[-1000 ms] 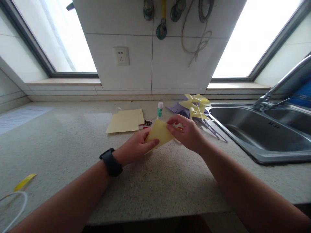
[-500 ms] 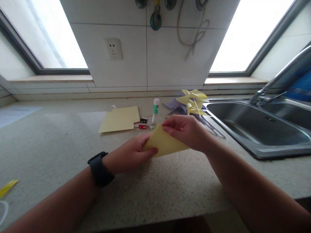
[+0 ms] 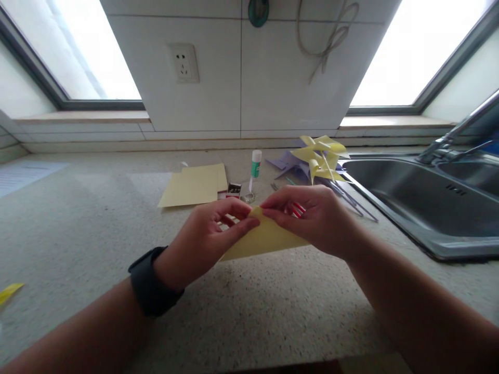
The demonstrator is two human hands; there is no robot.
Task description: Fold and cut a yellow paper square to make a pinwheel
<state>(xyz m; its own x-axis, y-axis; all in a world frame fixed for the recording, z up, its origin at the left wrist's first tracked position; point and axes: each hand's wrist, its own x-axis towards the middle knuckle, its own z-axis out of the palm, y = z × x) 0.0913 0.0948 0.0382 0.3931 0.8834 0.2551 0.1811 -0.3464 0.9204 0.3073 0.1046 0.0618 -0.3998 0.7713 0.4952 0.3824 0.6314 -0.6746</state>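
Note:
A folded yellow paper [image 3: 265, 239] is held just above the speckled countertop [image 3: 97, 228], shaped like a triangle. My left hand [image 3: 202, 239], with a black watch on its wrist, pinches the paper's top corner. My right hand [image 3: 312, 215] pinches the same top corner from the other side, and something red and white striped shows under its fingers. Both hands' fingers are pressed together on the paper.
Behind the hands lie yellow paper sheets [image 3: 193, 185], a small red box [image 3: 233, 190], a glue stick [image 3: 255, 170], and yellow and purple paper pinwheels [image 3: 322, 158] on sticks. A steel sink [image 3: 424, 202] with a tap fills the right. A yellow scrap [image 3: 8, 292] lies far left.
My left hand has slid up from the paper's lower left edge to its top corner, meeting my right fingers there. The paper now lies flatter and wider.

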